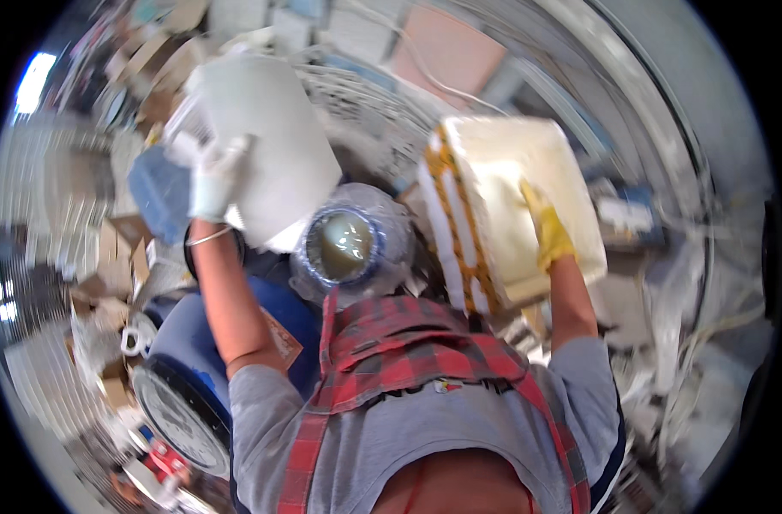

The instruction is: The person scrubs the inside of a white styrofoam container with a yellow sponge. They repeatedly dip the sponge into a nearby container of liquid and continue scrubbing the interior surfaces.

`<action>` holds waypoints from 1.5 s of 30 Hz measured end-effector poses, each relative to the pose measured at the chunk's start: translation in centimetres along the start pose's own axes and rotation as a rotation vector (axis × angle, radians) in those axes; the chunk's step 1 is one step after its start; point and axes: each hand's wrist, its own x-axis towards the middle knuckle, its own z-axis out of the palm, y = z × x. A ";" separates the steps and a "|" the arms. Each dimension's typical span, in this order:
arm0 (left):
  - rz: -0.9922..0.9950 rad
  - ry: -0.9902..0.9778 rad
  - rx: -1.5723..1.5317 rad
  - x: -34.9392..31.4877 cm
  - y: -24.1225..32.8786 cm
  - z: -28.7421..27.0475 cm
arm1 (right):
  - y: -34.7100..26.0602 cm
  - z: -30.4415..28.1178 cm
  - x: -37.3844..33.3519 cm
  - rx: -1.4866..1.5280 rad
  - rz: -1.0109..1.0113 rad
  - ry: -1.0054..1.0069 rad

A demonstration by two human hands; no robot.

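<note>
My left hand point(217, 178), in a white glove, is closed on the near-left side of a large white box-like container point(275, 146). The container is tilted, and blur hides its exact kind. In a yellow glove, my right hand point(547, 224) reaches inside a white foam box point(566, 163) with orange-yellow tape along its left side. Its fingers look stretched out against the inner surface, somewhat blurred. Between the two stands a round tub point(382, 236) wrapped in clear plastic with a blue rim. Murky, shiny liquid point(341, 246) fills part of it.
A blue drum point(185, 343) with a dark-rimmed lid lies by my left arm, and a blue jug point(161, 193) sits beyond it. Cardboard boxes point(121, 244) pile up at left. Flat boards, one pink point(446, 56), lie at the far side. Clutter and cables point(695, 343) sit at right.
</note>
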 end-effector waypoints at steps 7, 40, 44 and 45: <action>0.105 -0.053 -0.118 2.0 16.3 9.3 | -3.2 -7.2 8.4 1.747 0.233 -0.249; -0.303 -0.290 0.133 -17.1 1.8 36.0 | -0.1 -16.2 -2.0 1.007 0.471 -0.337; -0.363 -0.382 -0.015 -19.2 2.5 37.2 | -0.9 -14.7 -3.1 1.080 0.403 -0.316; -0.355 -0.379 -0.039 -19.3 2.8 37.3 | -0.8 -14.0 -3.1 1.015 0.346 -0.303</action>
